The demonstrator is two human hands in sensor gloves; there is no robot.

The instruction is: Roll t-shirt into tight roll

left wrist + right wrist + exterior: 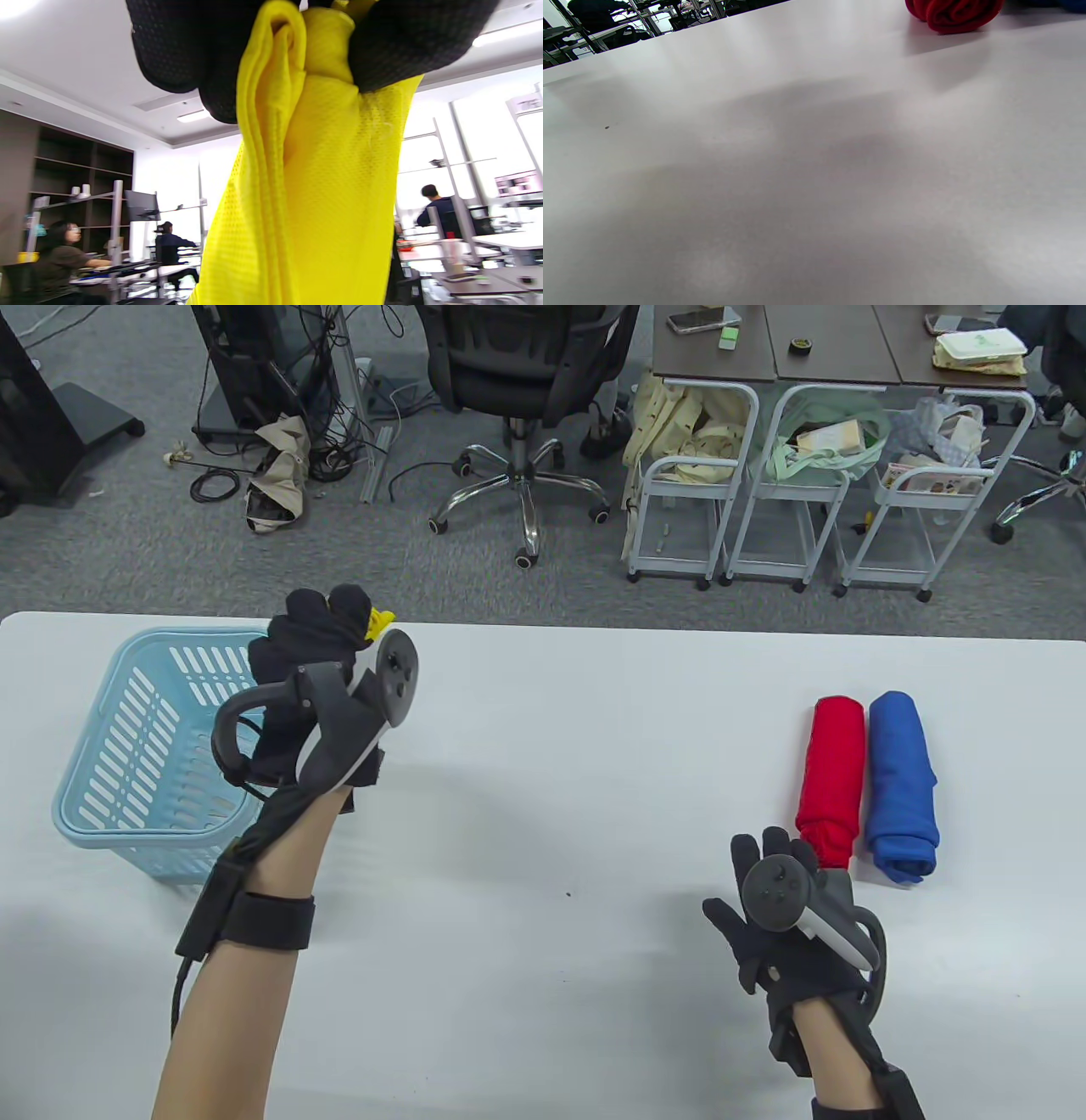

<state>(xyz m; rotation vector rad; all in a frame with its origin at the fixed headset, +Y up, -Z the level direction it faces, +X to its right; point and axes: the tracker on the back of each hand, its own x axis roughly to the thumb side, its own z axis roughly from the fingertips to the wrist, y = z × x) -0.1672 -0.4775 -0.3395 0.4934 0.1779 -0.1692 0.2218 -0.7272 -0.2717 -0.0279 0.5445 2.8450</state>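
Note:
My left hand is raised over the right side of the blue basket, gripping a yellow t-shirt; only a small tip of the shirt shows past the glove in the table view. In the left wrist view the yellow t-shirt hangs down, bunched between the gloved fingers. My right hand rests flat on the white table with fingers spread, holding nothing, just below a red rolled shirt. A blue rolled shirt lies beside the red one. The red roll's end shows in the right wrist view.
The light blue plastic basket stands at the table's left. Beyond the table's far edge are an office chair, white wire carts with bags, and desks. People sit at desks in the left wrist view's background.

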